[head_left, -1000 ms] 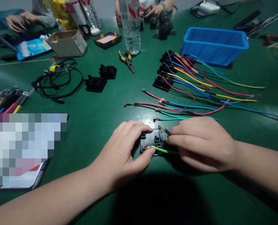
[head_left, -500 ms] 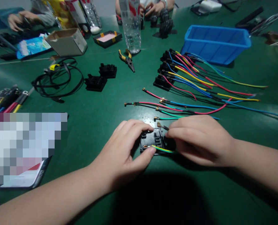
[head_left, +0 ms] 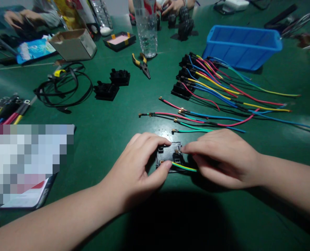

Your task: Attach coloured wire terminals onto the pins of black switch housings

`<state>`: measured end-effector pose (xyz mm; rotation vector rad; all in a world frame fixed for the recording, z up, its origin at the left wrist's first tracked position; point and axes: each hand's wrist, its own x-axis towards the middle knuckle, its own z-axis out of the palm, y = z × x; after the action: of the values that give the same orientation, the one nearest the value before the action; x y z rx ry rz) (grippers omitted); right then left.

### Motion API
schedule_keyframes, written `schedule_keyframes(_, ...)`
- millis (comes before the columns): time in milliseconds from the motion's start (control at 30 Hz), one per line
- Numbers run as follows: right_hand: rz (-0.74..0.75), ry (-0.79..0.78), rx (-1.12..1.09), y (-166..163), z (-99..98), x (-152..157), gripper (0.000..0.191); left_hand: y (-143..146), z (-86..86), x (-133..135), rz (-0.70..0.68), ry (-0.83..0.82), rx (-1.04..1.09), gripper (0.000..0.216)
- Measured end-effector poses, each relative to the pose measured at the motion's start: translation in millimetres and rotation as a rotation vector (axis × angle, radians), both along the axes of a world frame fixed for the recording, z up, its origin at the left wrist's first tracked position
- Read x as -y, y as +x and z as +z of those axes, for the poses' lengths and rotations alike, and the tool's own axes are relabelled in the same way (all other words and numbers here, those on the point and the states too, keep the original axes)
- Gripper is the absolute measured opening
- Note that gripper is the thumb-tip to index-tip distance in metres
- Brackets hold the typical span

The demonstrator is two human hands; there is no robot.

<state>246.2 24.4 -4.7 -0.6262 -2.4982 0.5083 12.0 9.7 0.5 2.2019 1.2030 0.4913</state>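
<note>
Beneath my hands a small black plastic housing [head_left: 168,155] lies flat on the green table, its slotted inside facing up. My left hand [head_left: 139,164] grips it from the left, fingers at the far edge and thumb at the near side. The thumb presses a yellow-green wire [head_left: 184,167] whose end sits in the housing. My right hand [head_left: 224,158] pinches a dark wire, mostly hidden by the fingers. Its brass terminal [head_left: 177,151] is at a slot on the housing's right side; whether it is seated I cannot tell.
Loose terminal wires [head_left: 194,118] lie just beyond my hands. Wired black housings [head_left: 182,89] and a blue bin [head_left: 243,52] stand far right. Pliers [head_left: 143,68], a water bottle [head_left: 147,38], two black housings [head_left: 106,91] and a cable coil [head_left: 63,87] lie beyond. Other people's hands work across the table.
My right hand has brought the brass terminal down and nearer, from above the housing's far right corner onto its slots. My left hand keeps its hold, thumb shifted slightly.
</note>
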Motion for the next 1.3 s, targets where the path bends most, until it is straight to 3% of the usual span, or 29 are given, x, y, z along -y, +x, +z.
schedule_keyframes(300,0.082,-0.086,0.009,-1.0,5.4,0.6,0.026,-0.1,1.6,0.6,0.013,-0.005,-0.002,0.027)
schedule_keyframes(1300,0.138,-0.079,0.011,0.7,3.8,-0.2,0.021,0.7,1.1,-1.1,-0.007,-0.034,-0.014,0.028)
